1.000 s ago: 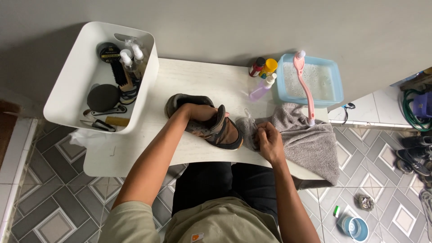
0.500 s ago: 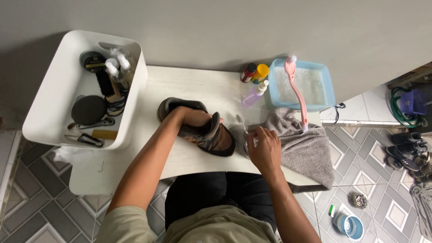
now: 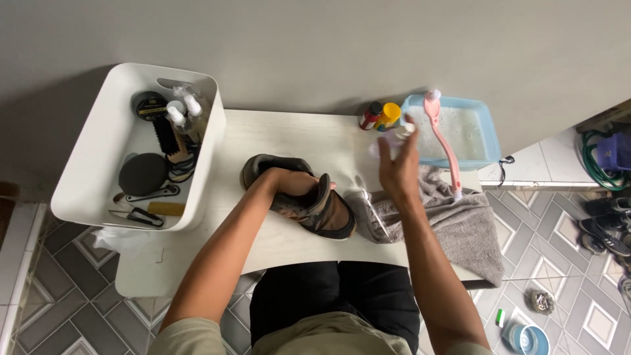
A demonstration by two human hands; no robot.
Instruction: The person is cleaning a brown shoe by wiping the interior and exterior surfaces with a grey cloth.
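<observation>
One shoe (image 3: 309, 200), dark w/ brown trim, lay on its side near the middle of the white table (image 3: 263, 250), toe pointing toward the person. Left hand (image 3: 296, 184) was wrapped round it, fingers clamped over the upper. Right hand (image 3: 396, 164) was up off the table, above the grey towel (image 3: 460, 217), fingers closed round one small clear spray bottle (image 3: 394, 135) – blurred, so exact grip hard to call. One crumpled clear plastic piece (image 3: 374, 210) sat just beside the shoe's toe, touching the towel. Back edge: two small bottles, one red (image 3: 370, 116), one yellow (image 3: 388, 116), side by side, right next to one light-blue basin (image 3: 470, 135) w/ soapy water. One pink long-handled brush (image 3: 444, 141) lay across the basin, its end over the towel. Far left, one white bin (image 3: 85, 171) w/ brushes, bottles, a round tin & small tools, count unclear. Tiled floor (image 3: 572, 276) below, one blue bowl (image 3: 526, 338) on it
</observation>
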